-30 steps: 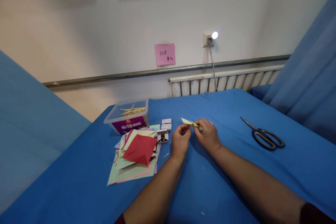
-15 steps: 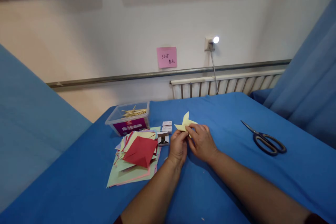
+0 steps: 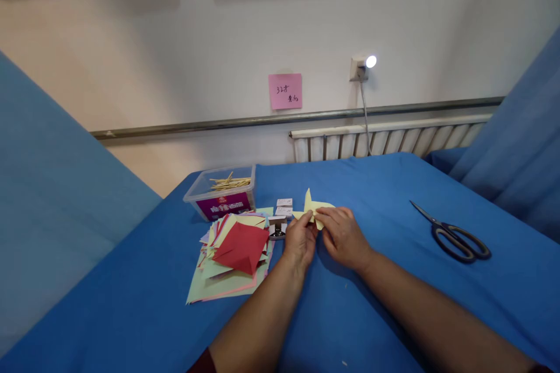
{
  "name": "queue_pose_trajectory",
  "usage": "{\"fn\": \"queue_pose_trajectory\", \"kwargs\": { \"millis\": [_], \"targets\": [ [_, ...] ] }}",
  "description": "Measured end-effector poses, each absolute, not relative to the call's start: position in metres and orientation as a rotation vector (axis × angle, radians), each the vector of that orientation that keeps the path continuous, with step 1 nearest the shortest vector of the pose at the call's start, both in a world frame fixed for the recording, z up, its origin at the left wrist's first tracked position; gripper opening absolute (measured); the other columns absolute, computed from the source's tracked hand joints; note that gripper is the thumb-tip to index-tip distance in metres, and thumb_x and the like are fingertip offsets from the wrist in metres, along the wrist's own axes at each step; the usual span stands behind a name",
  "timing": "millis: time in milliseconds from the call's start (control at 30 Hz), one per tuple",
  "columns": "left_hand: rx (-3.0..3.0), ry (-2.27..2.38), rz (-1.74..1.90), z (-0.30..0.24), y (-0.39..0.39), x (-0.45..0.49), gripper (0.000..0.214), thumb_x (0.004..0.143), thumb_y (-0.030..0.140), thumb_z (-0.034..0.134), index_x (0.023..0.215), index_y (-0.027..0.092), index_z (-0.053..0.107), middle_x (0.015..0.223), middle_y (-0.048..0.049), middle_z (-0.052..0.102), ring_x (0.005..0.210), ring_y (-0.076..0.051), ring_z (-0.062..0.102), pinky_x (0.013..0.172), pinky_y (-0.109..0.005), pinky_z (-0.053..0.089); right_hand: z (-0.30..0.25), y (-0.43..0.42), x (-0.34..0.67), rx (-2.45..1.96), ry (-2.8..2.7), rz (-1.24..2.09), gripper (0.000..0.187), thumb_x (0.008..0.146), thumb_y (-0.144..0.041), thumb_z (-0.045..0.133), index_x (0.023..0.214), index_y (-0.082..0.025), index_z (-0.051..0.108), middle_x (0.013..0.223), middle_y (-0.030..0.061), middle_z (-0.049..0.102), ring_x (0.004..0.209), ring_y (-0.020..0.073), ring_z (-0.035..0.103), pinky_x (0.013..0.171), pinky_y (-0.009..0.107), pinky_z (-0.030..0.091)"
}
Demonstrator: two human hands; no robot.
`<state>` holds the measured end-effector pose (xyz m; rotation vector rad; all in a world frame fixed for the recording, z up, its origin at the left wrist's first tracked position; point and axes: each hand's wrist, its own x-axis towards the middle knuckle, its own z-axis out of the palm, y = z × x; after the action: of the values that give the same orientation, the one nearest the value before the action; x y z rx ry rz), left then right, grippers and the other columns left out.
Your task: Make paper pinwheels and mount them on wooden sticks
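In the head view, the left hand (image 3: 301,239) and right hand (image 3: 347,238) pinch the yellow paper (image 3: 308,203) near its middle above the table (image 3: 385,198), probably keeping its folds gathered; the scissors (image 3: 441,225) lie aside, likely leaving room.

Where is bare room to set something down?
Bare blue cloth lies between the right hand and the black-handled metal scissors, and left of the stacked coloured paper. Crowded: left of the left hand, where that paper, white cardboard boxes and a clear plastic tub cluster.
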<state>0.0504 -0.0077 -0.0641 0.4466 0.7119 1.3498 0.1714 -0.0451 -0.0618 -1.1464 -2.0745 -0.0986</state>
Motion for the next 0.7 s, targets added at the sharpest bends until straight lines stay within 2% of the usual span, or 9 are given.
{"fn": "queue_pose_trajectory", "kwargs": {
  "millis": [200, 433, 700],
  "targets": [
    [0.378, 0.713, 1.368, -0.0660, -0.0060, 0.0505, 0.020, 0.062, 0.011, 0.077, 0.075, 0.013, 0.062, 0.072, -0.0036, 0.068, 0.068, -0.012, 0.064, 0.066, -0.023, 0.050, -0.0645, -0.0443, 0.1735, -1.159, -2.065, -0.106, 0.043, 0.076, -0.008, 0.049, 0.115, -0.017, 0.062, 0.126, 0.0125, 0.060, 0.114, 0.0253, 0.053, 0.099, 0.044, 0.034],
    [0.398, 0.753, 1.348, -0.0622, -0.0102, 0.0514, 0.025, 0.060, 0.015, 0.080, 0.075, 0.016, 0.059, 0.071, -0.0009, 0.068, 0.063, -0.011, 0.063, 0.060, -0.022, 0.049, -0.0662, -0.0426, 0.1749, -1.172, -2.043, -0.103, 0.046, 0.076, -0.006, 0.048, 0.118, -0.019, 0.061, 0.123, 0.0118, 0.061, 0.111, 0.0244, 0.054, 0.096, 0.043, 0.036],
    [0.438, 0.713, 1.351, -0.0591, -0.0124, 0.0511, 0.029, 0.054, 0.013, 0.082, 0.071, 0.017, 0.059, 0.070, 0.0006, 0.068, 0.068, -0.012, 0.064, 0.066, -0.022, 0.048, -0.0719, -0.0381, 0.1780, -1.166, -2.014, -0.087, 0.046, 0.077, -0.005, 0.046, 0.118, -0.021, 0.062, 0.123, 0.0100, 0.062, 0.112, 0.0238, 0.054, 0.095, 0.041, 0.038]
  ]
}}
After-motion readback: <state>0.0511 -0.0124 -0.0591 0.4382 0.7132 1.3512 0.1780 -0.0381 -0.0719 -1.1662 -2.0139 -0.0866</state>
